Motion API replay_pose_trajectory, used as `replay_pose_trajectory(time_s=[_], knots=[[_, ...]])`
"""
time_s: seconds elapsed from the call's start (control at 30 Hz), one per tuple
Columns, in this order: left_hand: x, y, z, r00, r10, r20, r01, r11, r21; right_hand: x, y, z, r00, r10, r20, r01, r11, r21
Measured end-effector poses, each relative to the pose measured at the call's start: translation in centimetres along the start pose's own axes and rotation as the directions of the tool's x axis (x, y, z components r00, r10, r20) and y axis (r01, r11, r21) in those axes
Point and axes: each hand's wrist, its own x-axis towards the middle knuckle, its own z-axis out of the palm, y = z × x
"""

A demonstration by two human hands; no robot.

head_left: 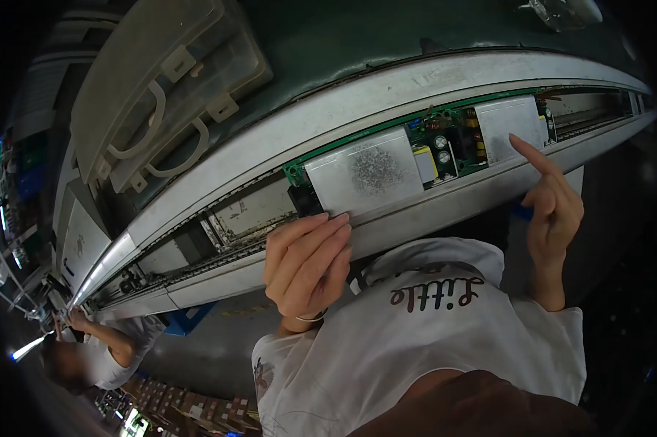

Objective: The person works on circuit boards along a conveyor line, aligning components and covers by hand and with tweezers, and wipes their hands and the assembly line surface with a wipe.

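Note:
Two green circuit boards with silver metal covers lie end to end in the rail channel. My left hand [308, 266] has its fingers pressed together at the near left corner of the larger cover [368, 171], beside a black part of the left board [295, 173]; its thumb is mostly hidden. With the index finger stretched out, my right hand [554, 200] touches the smaller cover [507, 127]; its other fingers are loosely bent and hold nothing. Capacitors [442, 149] and a yellow-wrapped part [425, 164] show between the covers.
The metal conveyor rail [423, 207] runs across in front of me. A translucent plastic case [153, 95] with handles stands beyond it at the upper left, and a clear bag [565, 11] lies at the upper right. Another person [113, 349] is at the lower left.

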Motion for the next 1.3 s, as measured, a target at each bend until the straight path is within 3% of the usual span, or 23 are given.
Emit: replay_pose_trajectory(time_s=[0.03, 0.33, 0.47, 0.57, 0.63, 0.9, 1.1, 1.17, 1.3], knots=[[0.0, 0.0, 0.0, 1.0, 0.003, 0.003, -0.003, 1.0, -0.004, -0.3, 0.1, 0.1, 0.996, 0.053, 0.078, -0.048, 0.997, -0.064], [-0.2, -0.3, -0.1, 0.999, 0.016, 0.028, -0.015, 0.999, -0.042, -0.5, -0.5, 0.6, 0.991, 0.019, 0.13, 0.016, 0.965, -0.261], [-0.4, -0.5, -0.1, 1.0, 0.017, 0.01, -0.017, 0.999, -0.043, -0.8, -0.5, 0.8, 0.991, 0.078, 0.112, -0.048, 0.969, -0.243], [-0.5, -0.4, 0.2, 1.0, 0.028, 0.001, -0.028, 0.999, -0.027, -1.0, -0.8, 1.2, 0.996, 0.079, 0.045, -0.073, 0.99, -0.119], [-0.6, -0.5, 0.4, 0.999, 0.031, -0.008, -0.031, 0.999, -0.019, -1.3, -1.8, 1.8, 0.987, -0.117, 0.113, 0.124, 0.991, -0.051], [-0.6, -0.7, 0.9, 0.997, 0.051, -0.055, -0.051, 0.999, 0.013, -2.0, -1.8, 3.0, 0.975, -0.16, 0.154, 0.184, 0.97, -0.159], [0.1, 0.8, 1.8, 0.989, 0.14, 0.038, -0.143, 0.986, 0.083, -1.7, -0.9, 3.2, 0.984, -0.142, 0.104, 0.154, 0.981, -0.12], [0.6, 2.4, 3.3, 0.957, 0.233, 0.171, -0.264, 0.946, 0.19, -1.2, -0.5, 3.2, 0.991, -0.124, 0.054, 0.127, 0.99, -0.057], [0.6, 3.7, 7.4, 0.957, 0.212, 0.2, -0.259, 0.932, 0.252, -0.7, -0.2, 3.7, 0.99, -0.106, 0.09, 0.121, 0.976, -0.179]])
